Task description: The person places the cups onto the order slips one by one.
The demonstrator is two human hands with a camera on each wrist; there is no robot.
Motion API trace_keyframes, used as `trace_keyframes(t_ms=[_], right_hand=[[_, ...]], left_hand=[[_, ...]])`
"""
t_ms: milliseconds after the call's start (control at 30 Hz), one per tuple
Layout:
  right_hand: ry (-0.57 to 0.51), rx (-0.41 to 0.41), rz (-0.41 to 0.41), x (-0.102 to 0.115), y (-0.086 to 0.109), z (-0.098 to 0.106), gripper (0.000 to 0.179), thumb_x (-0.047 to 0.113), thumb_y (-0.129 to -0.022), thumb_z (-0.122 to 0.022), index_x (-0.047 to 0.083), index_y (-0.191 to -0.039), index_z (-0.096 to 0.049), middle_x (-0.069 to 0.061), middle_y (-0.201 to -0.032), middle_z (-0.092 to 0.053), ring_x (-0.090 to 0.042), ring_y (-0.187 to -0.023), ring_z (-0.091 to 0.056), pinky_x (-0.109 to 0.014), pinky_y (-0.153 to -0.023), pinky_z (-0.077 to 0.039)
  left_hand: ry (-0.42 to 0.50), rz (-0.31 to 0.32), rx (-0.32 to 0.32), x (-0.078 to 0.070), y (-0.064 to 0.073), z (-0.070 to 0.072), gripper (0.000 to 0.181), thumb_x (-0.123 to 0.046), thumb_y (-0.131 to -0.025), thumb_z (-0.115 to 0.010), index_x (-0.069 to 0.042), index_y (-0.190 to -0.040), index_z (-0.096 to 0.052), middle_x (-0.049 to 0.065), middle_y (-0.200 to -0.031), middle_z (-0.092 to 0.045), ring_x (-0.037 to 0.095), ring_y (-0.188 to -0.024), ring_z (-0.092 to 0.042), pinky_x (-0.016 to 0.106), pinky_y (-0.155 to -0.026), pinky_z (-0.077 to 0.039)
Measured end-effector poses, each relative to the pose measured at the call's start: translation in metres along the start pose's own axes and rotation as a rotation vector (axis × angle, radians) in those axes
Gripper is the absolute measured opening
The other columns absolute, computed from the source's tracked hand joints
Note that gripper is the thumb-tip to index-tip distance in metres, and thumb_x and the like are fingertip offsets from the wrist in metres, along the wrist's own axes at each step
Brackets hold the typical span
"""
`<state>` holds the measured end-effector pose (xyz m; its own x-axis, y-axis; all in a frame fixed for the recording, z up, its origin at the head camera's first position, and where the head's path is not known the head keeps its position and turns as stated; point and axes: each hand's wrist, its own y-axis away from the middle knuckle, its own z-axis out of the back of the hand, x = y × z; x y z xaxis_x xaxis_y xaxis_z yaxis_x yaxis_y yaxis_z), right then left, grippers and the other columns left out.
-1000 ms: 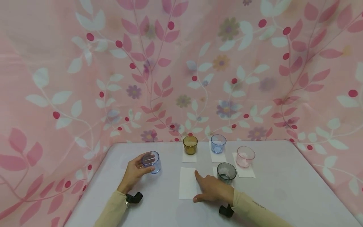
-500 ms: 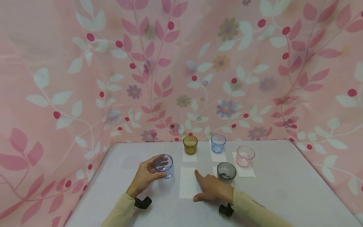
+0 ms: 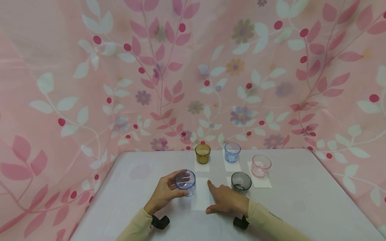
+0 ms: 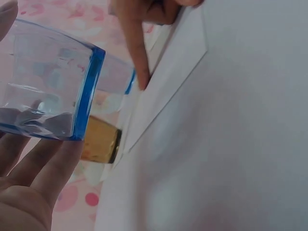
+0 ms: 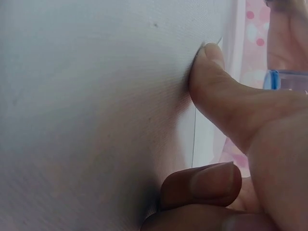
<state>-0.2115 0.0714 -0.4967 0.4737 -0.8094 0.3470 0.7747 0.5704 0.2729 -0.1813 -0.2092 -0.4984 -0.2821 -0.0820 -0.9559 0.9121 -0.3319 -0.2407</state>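
Observation:
My left hand grips a clear blue glass from its left side, thumb in front and fingers behind. In the left wrist view that glass hangs above the table with its thick blue base facing the tabletop. It overlaps the left edge of a white paper rectangle in the head view. My right hand rests at the paper's right edge. Its index finger and thumb are stretched out onto the table, while the other fingers are bent under the palm.
An amber glass, another blue glass and a pink glass stand on white papers toward the back. A dark grey glass stands just behind my right hand. A pink floral curtain hangs behind the white table.
My left hand has carried the blue glass rightward and a little nearer to me, from the left of the table to the paper's edge. My right hand has stayed in place.

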Motion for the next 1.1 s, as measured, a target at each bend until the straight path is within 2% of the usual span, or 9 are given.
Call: trace_keyframes(t_ms=[133, 300, 500, 833, 1100], right_hand=[[0.012, -0.011, 0.008, -0.001, -0.001, -0.001, 0.114, 0.064, -0.080, -0.085, 0.003, -0.163, -0.037, -0.022, -0.109, -0.074, -0.021, -0.088, -0.065, -0.046, -0.088, -0.061], [0.020, -0.016, 0.018, -0.001, -0.001, -0.005, 0.115, 0.065, -0.079, -0.085, 0.002, -0.163, -0.037, -0.023, -0.110, -0.074, -0.022, -0.090, -0.067, -0.045, -0.088, -0.061], [0.014, -0.039, 0.048, -0.002, 0.001, -0.005, 0.116, 0.064, -0.079, -0.086, 0.000, -0.162, -0.037, -0.024, -0.107, -0.074, -0.026, -0.093, -0.070, -0.046, -0.087, -0.060], [-0.009, -0.024, 0.024, -0.001, 0.000, -0.001, 0.115, 0.062, -0.079, -0.087, 0.002, -0.163, -0.037, -0.020, -0.101, -0.073, -0.018, -0.082, -0.060, -0.045, -0.085, -0.061], [-0.016, -0.024, 0.027, 0.000, 0.001, 0.000, 0.115, 0.061, -0.080, -0.087, 0.000, -0.162, -0.036, -0.022, -0.108, -0.074, -0.018, -0.085, -0.061, -0.046, -0.087, -0.061]], left_hand=[[0.027, 0.022, 0.033, 0.005, 0.001, -0.011, 0.079, -0.011, -0.086, -0.089, -0.005, -0.155, -0.051, 0.024, -0.148, -0.061, 0.047, -0.136, -0.060, 0.040, -0.113, -0.052], [0.022, 0.065, 0.044, 0.010, 0.004, -0.023, 0.082, -0.013, -0.084, -0.091, -0.007, -0.155, -0.051, 0.017, -0.150, -0.062, 0.040, -0.139, -0.060, 0.037, -0.115, -0.050], [0.049, 0.052, 0.059, 0.016, 0.003, -0.033, 0.083, -0.012, -0.084, -0.091, -0.003, -0.156, -0.049, 0.017, -0.149, -0.063, 0.042, -0.140, -0.059, 0.037, -0.115, -0.051], [0.065, 0.078, 0.068, 0.020, -0.002, -0.041, 0.081, -0.013, -0.084, -0.092, -0.013, -0.155, -0.053, 0.013, -0.151, -0.062, 0.038, -0.141, -0.058, 0.035, -0.115, -0.050], [0.095, 0.040, 0.076, 0.028, -0.007, -0.045, 0.081, -0.008, -0.084, -0.090, -0.007, -0.155, -0.051, 0.021, -0.152, -0.059, 0.044, -0.142, -0.056, 0.039, -0.115, -0.049]])
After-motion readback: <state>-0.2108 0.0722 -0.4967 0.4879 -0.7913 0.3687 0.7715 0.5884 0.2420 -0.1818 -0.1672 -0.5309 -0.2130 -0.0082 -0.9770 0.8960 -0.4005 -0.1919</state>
